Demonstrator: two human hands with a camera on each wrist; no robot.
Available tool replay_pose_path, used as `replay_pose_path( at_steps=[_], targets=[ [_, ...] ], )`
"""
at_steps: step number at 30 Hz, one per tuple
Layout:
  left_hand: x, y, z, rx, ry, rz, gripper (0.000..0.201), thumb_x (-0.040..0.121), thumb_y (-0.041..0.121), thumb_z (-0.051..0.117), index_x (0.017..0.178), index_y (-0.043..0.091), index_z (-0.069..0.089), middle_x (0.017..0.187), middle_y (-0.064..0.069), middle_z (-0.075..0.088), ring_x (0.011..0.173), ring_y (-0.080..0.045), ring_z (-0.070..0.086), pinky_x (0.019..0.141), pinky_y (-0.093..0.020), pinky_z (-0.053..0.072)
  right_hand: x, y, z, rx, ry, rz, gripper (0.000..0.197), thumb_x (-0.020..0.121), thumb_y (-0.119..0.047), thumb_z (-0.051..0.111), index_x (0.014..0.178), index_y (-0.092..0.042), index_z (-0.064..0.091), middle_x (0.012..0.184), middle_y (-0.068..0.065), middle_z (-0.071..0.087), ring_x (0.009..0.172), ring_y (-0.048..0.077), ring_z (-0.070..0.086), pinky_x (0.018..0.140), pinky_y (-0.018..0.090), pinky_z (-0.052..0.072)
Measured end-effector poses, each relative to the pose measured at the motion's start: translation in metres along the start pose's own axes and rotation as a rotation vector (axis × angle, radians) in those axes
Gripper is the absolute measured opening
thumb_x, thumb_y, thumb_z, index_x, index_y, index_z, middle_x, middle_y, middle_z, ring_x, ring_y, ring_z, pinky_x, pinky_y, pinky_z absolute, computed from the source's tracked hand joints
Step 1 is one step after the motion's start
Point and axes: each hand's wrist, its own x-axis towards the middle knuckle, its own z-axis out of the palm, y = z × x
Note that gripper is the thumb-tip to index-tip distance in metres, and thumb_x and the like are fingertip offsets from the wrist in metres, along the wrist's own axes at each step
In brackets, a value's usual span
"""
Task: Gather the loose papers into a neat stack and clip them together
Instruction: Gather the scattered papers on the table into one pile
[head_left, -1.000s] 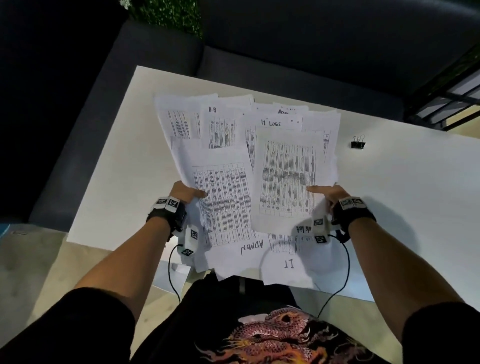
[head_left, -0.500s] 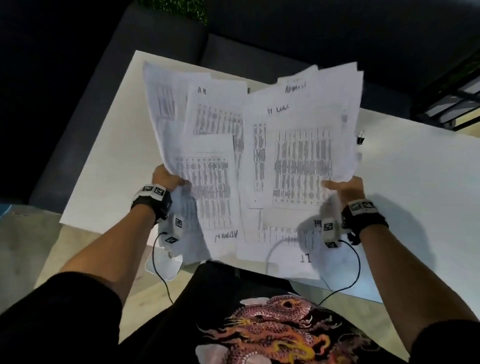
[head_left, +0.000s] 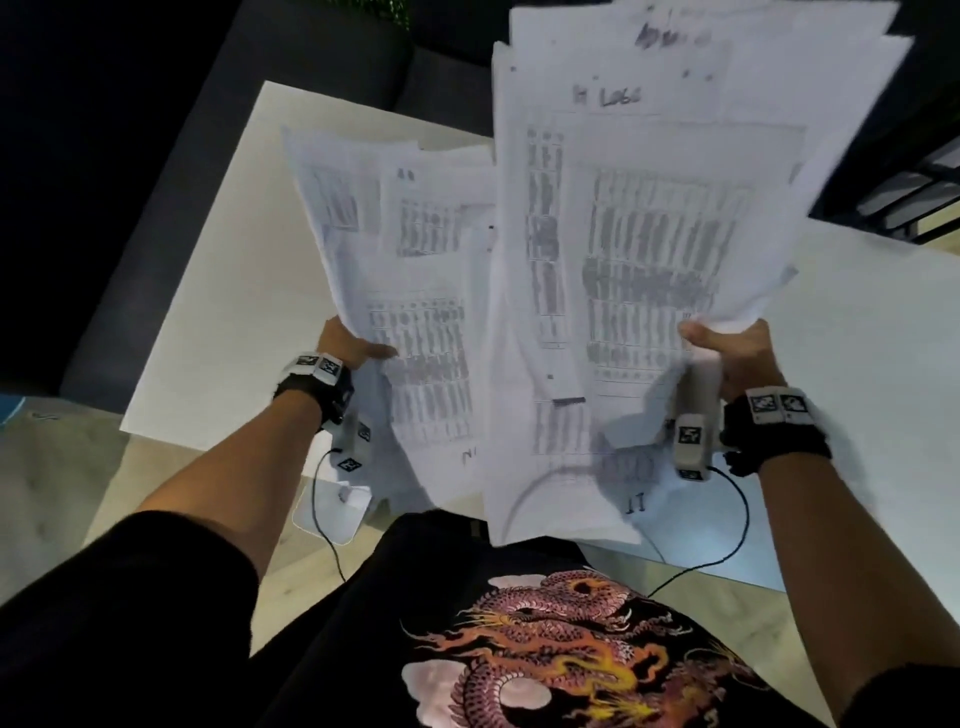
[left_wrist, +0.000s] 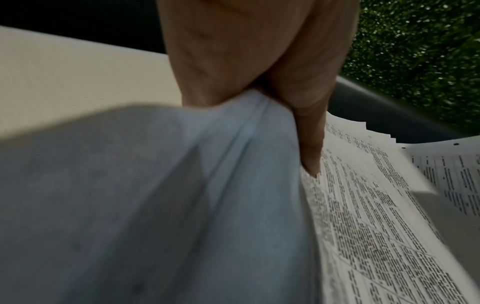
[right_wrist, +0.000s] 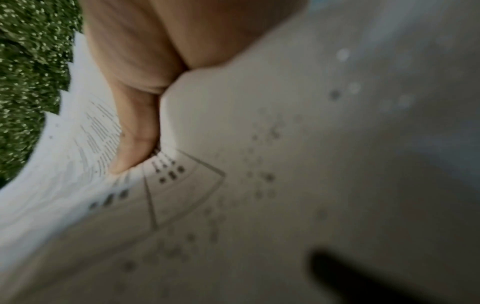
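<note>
Several printed white papers (head_left: 623, 270) are lifted off the white table (head_left: 223, 312), fanned and uneven, tilted up toward me. My left hand (head_left: 348, 348) grips the left edge of the bundle, thumb on top of the sheets (left_wrist: 363, 205). My right hand (head_left: 727, 348) pinches the right edge, thumb pressed on the printed face (right_wrist: 233, 185). The right half of the papers stands higher than the left half (head_left: 415, 312). The binder clip is hidden behind the raised sheets.
A dark sofa (head_left: 182, 182) runs behind the table's far edge. A dark railing (head_left: 909, 197) is at the upper right. Bare tabletop (head_left: 857, 389) lies to the right of the papers. A green hedge (left_wrist: 415, 51) shows in both wrist views.
Both hands have lifted the papers from the table and tipped them upright toward me. The right side rose highest and now hides the binder clip.
</note>
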Motion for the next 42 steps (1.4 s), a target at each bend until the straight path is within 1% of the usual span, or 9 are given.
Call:
replay_pose_path(
  at_steps=[4, 9, 12, 15, 20, 24, 28, 38, 42],
  targets=[
    [-0.015, 0.011, 0.032, -0.027, -0.088, 0.004, 0.042, 0.087, 0.018, 0.065, 0.123, 0.0, 0.056, 0.118, -0.013, 0.059, 0.102, -0.026, 0.056, 0.083, -0.031, 0.043, 0.015, 0.017, 0.061, -0.034, -0.075, 0.079, 0.041, 0.069, -0.001, 0.081, 0.107, -0.001, 0.064, 0.098, -0.003, 0.07, 0.081, 0.005, 0.068, 0.086, 0.026, 0.053],
    [-0.015, 0.002, 0.044, -0.412, -0.165, -0.241, 0.073, 0.095, 0.062, 0.022, 0.132, 0.007, 0.052, 0.129, -0.021, 0.055, 0.118, -0.034, 0.054, 0.1, -0.042, 0.043, 0.029, 0.065, 0.106, -0.435, -0.171, 0.249, 0.111, 0.042, -0.043, 0.09, 0.134, -0.001, 0.046, 0.123, 0.01, 0.062, 0.117, 0.028, 0.058, 0.1, 0.039, 0.048],
    [-0.012, -0.005, 0.044, -0.647, -0.32, -0.305, 0.077, 0.079, 0.078, 0.041, 0.133, 0.023, 0.052, 0.144, -0.01, 0.043, 0.129, -0.032, 0.045, 0.111, -0.05, 0.033, 0.029, 0.064, 0.116, -0.522, -0.139, 0.234, 0.117, 0.048, -0.041, 0.092, 0.144, -0.009, 0.034, 0.144, 0.011, 0.048, 0.134, 0.031, 0.043, 0.111, 0.046, 0.038],
    [-0.008, 0.0, 0.045, -0.406, -0.318, -0.267, 0.07, 0.079, 0.061, 0.062, 0.136, 0.023, 0.049, 0.148, -0.006, 0.039, 0.135, -0.027, 0.04, 0.114, -0.041, 0.03, 0.029, 0.058, 0.125, -0.482, -0.109, 0.193, 0.108, 0.067, -0.031, 0.085, 0.151, -0.014, 0.019, 0.153, 0.008, 0.034, 0.141, 0.03, 0.033, 0.116, 0.043, 0.029],
    [-0.003, 0.004, 0.064, -0.045, -0.086, -0.185, 0.077, 0.063, 0.048, 0.083, 0.111, -0.006, 0.056, 0.109, -0.02, 0.066, 0.085, -0.027, 0.066, 0.066, -0.032, 0.054, 0.019, 0.062, 0.148, -0.627, -0.376, 0.17, 0.111, 0.073, -0.035, 0.08, 0.153, -0.013, 0.006, 0.16, 0.007, 0.018, 0.147, 0.027, 0.02, 0.119, 0.044, 0.021],
    [-0.002, -0.007, 0.064, -0.069, -0.041, -0.15, 0.067, 0.061, 0.027, 0.088, 0.111, -0.007, 0.058, 0.104, -0.019, 0.067, 0.1, -0.035, 0.066, 0.084, -0.043, 0.057, 0.025, 0.058, 0.12, -0.602, -0.231, 0.198, 0.093, 0.071, -0.054, 0.075, 0.144, -0.014, 0.033, 0.148, 0.01, 0.041, 0.128, 0.029, 0.046, 0.097, 0.04, 0.047],
    [-0.016, -0.014, 0.056, -0.22, -0.049, 0.005, 0.036, 0.068, 0.006, 0.083, 0.097, -0.001, 0.063, 0.098, -0.02, 0.066, 0.088, -0.03, 0.063, 0.081, -0.038, 0.053, 0.029, 0.064, 0.096, -0.805, 0.209, 0.223, 0.074, 0.082, -0.039, 0.07, 0.138, -0.005, 0.037, 0.139, 0.022, 0.038, 0.131, 0.039, 0.038, 0.109, 0.046, 0.037],
    [-0.024, -0.014, 0.051, -0.286, -0.076, 0.0, 0.029, 0.068, 0.003, 0.082, 0.074, 0.018, 0.057, 0.076, 0.0, 0.062, 0.072, -0.017, 0.057, 0.074, -0.03, 0.05, 0.053, 0.05, 0.099, -0.504, 0.122, 0.426, 0.052, 0.074, -0.048, 0.075, 0.106, -0.009, 0.06, 0.111, 0.019, 0.064, 0.107, 0.028, 0.057, 0.089, 0.037, 0.047],
    [-0.018, -0.007, 0.052, -0.232, -0.089, -0.016, 0.032, 0.069, 0.004, 0.081, 0.092, 0.005, 0.06, 0.083, -0.004, 0.063, 0.088, -0.027, 0.059, 0.082, -0.034, 0.051, 0.039, 0.029, 0.092, -0.407, 0.244, 0.356, 0.071, 0.084, -0.022, 0.072, 0.143, -0.003, 0.037, 0.147, 0.015, 0.043, 0.134, 0.032, 0.043, 0.109, 0.037, 0.038]
  ],
)
